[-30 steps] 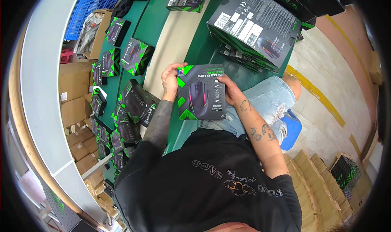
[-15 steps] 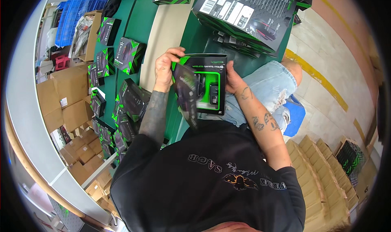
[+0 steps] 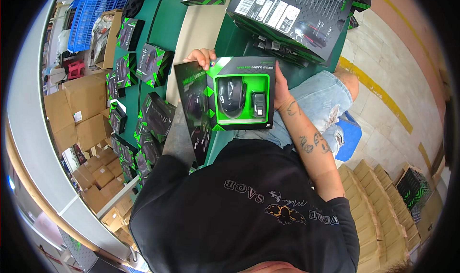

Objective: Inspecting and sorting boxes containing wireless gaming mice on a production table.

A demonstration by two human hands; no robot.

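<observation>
A black and green computer mouse box [image 3: 269,95] is held up in front of my chest, its front flap [image 3: 195,107] swung out to the left. Through the window show a black mouse [image 3: 231,96] and a small black USB receiver [image 3: 258,104], both seated in a bright green insert. My left hand [image 3: 203,57] is closed over the top left of the box where the flap joins, its fingers partly hidden behind the flap. My right hand [image 3: 281,87] grips the box's right side, with most of its fingers out of sight behind.
Several similar boxes [image 3: 154,64] lie on the green table [image 3: 165,21] to the left. Large stacked boxes [image 3: 287,21] stand at the far right of the table. Brown cartons [image 3: 79,105] and a blue crate [image 3: 96,21] are at the left; flattened cardboard [image 3: 371,210] is at the right.
The front flap has swung further out to the left, uncovering the whole window with the mouse. The box has turned more to face me and risen slightly.
</observation>
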